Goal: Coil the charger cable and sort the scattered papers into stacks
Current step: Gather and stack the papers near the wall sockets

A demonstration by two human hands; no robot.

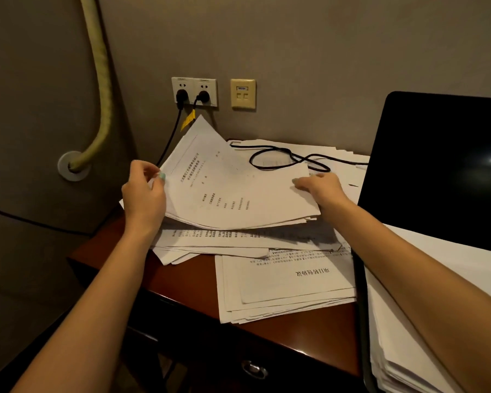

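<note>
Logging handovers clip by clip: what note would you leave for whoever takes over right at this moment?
Left hand grips the left edge of a lifted paper bundle; right hand lies on its right edge, grip unclear.
Charger cable lies in loose loops on the papers at the back, not coiled.
One rough stack sits near the front edge of the desk; loose sheets lie under the bundle.
Left: set the bundle down squared, gather the loose sheets, coil the cable.
</note>
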